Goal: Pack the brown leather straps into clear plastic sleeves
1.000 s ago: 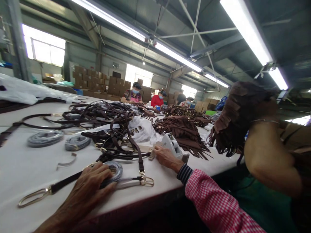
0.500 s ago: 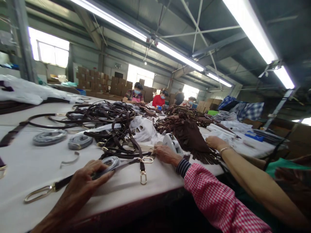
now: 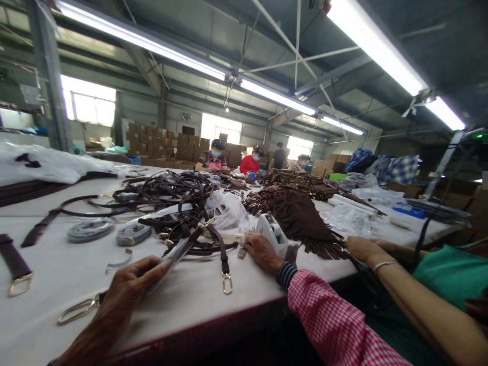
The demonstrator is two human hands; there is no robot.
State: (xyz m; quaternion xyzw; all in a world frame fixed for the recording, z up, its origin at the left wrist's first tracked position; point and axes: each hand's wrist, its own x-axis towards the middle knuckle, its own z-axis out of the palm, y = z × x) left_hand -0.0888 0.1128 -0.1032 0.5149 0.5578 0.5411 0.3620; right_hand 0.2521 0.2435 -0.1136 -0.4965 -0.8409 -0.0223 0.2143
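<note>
At the lower left, my left hand [image 3: 139, 279] grips a dark brown strap [image 3: 186, 243] partly wrapped in grey film. One end of the strap rises toward the pile, and a gold clasp [image 3: 78, 310] lies by my left wrist. My right hand [image 3: 261, 250], in a red checked sleeve, has its fingers closed on a small beige strip [image 3: 241, 249] beside a white tape dispenser [image 3: 269, 229]. Between my hands, a dark strap with a gold hook [image 3: 227, 283] lies on the white table. Behind them is a tangled pile of brown straps [image 3: 171, 190].
Coils in grey wrap [image 3: 91, 230] and a curved strip [image 3: 120, 262] lie at left. Fringed brown leather [image 3: 297, 218] is right of the dispenser. A co-worker's arm [image 3: 404, 284] reaches in from the right. More people stand or sit beyond the table.
My left hand has raised and tilted the wrapped strap, whose gold end now points up toward the pile. The co-worker's hand has shifted right, and the view has turned slightly left.
</note>
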